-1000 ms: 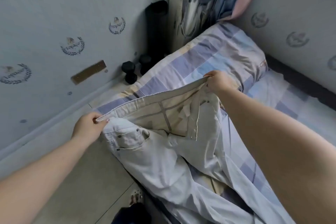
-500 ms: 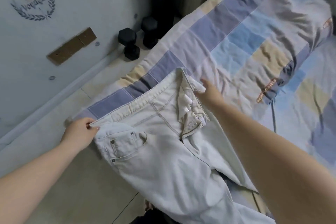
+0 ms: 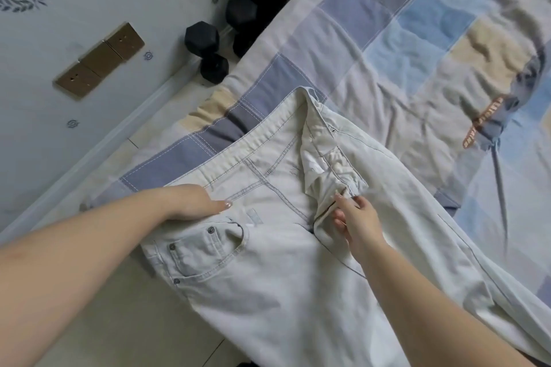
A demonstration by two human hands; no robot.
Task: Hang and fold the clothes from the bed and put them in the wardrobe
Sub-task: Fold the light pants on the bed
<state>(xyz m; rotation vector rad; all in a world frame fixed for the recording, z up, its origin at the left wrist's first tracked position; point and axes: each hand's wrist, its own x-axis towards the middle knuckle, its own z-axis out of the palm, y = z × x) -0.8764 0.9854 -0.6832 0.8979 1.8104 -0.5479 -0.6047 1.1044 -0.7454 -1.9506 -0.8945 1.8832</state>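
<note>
Spreading pale jeans flat on the bed

Lying under everything is the bed with its checked blue, grey and beige cotton cover [image 3: 387, 39], which fills the right and upper part of my view. Across its near edge rest the pale, off-white denim jeans [image 3: 283, 277], waistband toward the wall, fly open, legs running down toward me and partly hanging over the pale tiled floor [image 3: 104, 322]. My left hand [image 3: 190, 202] presses flat on the waistband at the hip, just above the riveted front pocket, fingers straight, holding nothing. My right hand [image 3: 354, 217] is at the open fly, thumb and fingertips pinching the edge of the flap. Beyond the bed's edge, two black hexagonal dumbbells [image 3: 208, 48] sit against the wall, near brass-coloured socket plates [image 3: 98, 59].
</note>
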